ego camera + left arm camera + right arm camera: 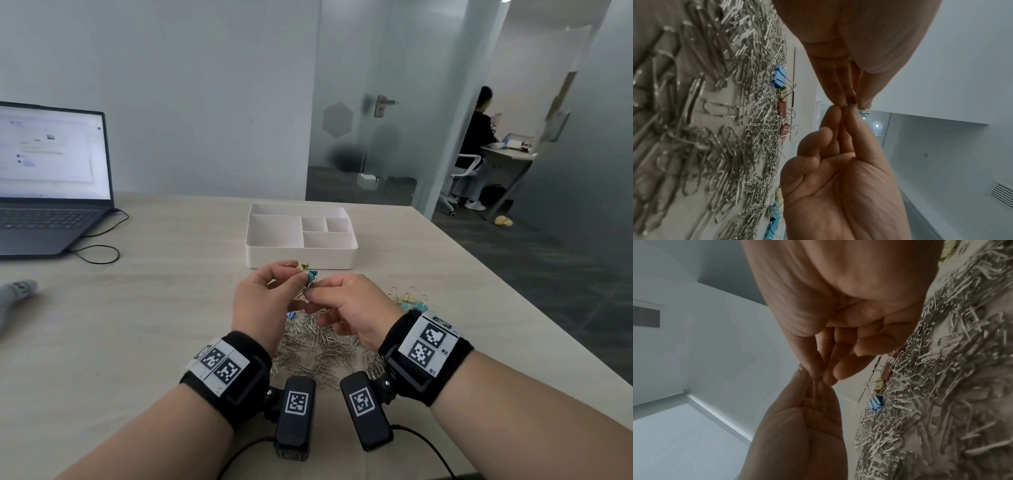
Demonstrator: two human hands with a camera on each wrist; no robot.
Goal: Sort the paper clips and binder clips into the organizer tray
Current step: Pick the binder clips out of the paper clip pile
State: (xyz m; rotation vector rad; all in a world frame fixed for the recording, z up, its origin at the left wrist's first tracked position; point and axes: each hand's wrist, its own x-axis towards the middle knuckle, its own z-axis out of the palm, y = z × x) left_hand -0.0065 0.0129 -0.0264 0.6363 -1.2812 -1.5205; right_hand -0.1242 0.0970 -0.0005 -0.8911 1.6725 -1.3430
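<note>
Teal and yellow are showing at the fingertips: the left hand (262,301) and the right hand (346,308) are meeting above the table (164,308), and between them they are pinching a teal binder clip (312,274), with a yellow binder clip (303,267) sitting just at its 11 o'clock against the left fingers. Wire handles are hanging down from the teal body toward 6 o'clock, so its long axis is running roughly upright; which hand is bearing the yellow one I cannot tell for certain, though it is lying against the left fingertips. Both hands are curling their fingers into a pinch on the teal clip.

Under the wrists a heap of silver paper clips (318,346) is spreading over the tabletop, lying every which way. At 2 o'clock of the heap, loose binder clips (409,301) in yellow and teal are standing with their handles pointing up. From the left wrist view, a blue binder clip (779,76) is lying at the heap's edge.

Beyond the hands at 12 o'clock the white organizer tray (301,255) is sitting flat, its compartments showing only bare white floors. At 10 o'clock an open laptop (51,178) is glowing, its cable trailing across the table.
</note>
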